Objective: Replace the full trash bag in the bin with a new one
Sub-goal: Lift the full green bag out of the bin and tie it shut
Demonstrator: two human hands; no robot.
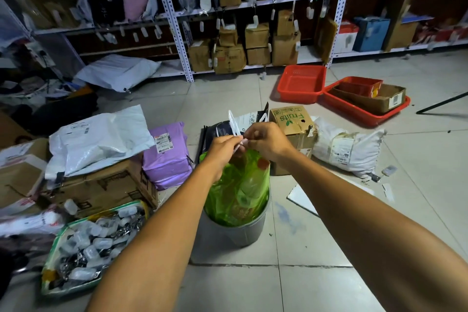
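Observation:
A full green trash bag (240, 190) stands in a round grey bin (228, 235) on the tiled floor at the middle of the view, with rubbish showing through the thin plastic. Above the bag's gathered top, my left hand (222, 148) and my right hand (266, 140) meet. Both pinch the bag's white drawstring (234, 123), whose loop sticks up behind the fingers. The bag's neck is bunched tight just under my hands. The bag's lower part is hidden inside the bin.
Left of the bin lie a purple parcel (168, 154), white mailers and cardboard boxes, plus a tray of small clear cases (86, 246). A "Fruits" carton (293, 124) and a white sack (347, 149) sit behind right. Red baskets (301, 83) and shelving stand further back.

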